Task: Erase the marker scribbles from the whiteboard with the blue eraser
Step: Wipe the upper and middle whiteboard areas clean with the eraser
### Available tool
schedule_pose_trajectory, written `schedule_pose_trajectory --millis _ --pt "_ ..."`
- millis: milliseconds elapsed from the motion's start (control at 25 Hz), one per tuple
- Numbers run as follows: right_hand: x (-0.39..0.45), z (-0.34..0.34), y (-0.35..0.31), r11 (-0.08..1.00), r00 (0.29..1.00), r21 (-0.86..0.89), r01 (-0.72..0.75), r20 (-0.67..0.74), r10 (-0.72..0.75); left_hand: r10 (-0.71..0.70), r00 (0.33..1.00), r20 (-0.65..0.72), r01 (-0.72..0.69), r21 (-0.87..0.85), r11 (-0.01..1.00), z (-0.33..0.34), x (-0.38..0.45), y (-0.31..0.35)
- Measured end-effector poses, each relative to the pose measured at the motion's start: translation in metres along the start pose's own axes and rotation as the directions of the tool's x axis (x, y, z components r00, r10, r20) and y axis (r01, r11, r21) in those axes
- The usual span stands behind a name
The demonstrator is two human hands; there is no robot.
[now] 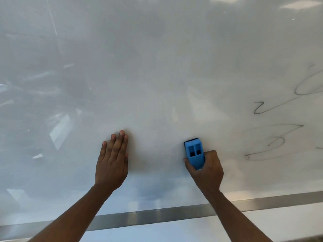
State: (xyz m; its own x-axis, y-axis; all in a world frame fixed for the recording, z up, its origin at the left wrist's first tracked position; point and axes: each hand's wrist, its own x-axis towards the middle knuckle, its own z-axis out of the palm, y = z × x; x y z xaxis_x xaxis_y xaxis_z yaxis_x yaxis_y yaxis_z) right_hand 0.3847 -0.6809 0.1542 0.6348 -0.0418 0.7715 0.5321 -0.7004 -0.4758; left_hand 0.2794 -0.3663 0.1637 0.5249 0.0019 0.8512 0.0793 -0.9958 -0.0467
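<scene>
The blue eraser [194, 154] presses flat against the whiteboard [157, 75], low and right of centre, its dark pad edge showing at its 12 o'clock end. The right hand [206, 170] grips it from 6 o'clock, fingers [210, 154] wrapped tight around its body. The marker scribbles [272, 109] lie at 3 o'clock from the eraser, well apart from it. At 9 o'clock, the left hand [112, 161] rests flat on the board, its fingers straight and close together, holding nothing. A metal rail [157, 215] edges the board at 6 o'clock.

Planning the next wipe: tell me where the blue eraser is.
In the head view, the blue eraser is lower centre-right on the whiteboard, gripped by the right hand, left of the scribbles.
</scene>
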Motion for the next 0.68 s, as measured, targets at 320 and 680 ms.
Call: schedule_pose_trajectory --millis 320,680 --pt "0.088 -0.061 0.024 0.976 0.944 0.063 -0.207 -0.251 0.216 0.120 0.987 -0.111 -0.125 -0.042 0.991 -0.009 0.093 0.063" --pt "0.253 -0.142 0.020 0.996 0.906 0.029 0.082 -0.420 -0.063 0.168 0.963 -0.212 -0.186 -0.068 0.980 0.003 0.188 0.179"
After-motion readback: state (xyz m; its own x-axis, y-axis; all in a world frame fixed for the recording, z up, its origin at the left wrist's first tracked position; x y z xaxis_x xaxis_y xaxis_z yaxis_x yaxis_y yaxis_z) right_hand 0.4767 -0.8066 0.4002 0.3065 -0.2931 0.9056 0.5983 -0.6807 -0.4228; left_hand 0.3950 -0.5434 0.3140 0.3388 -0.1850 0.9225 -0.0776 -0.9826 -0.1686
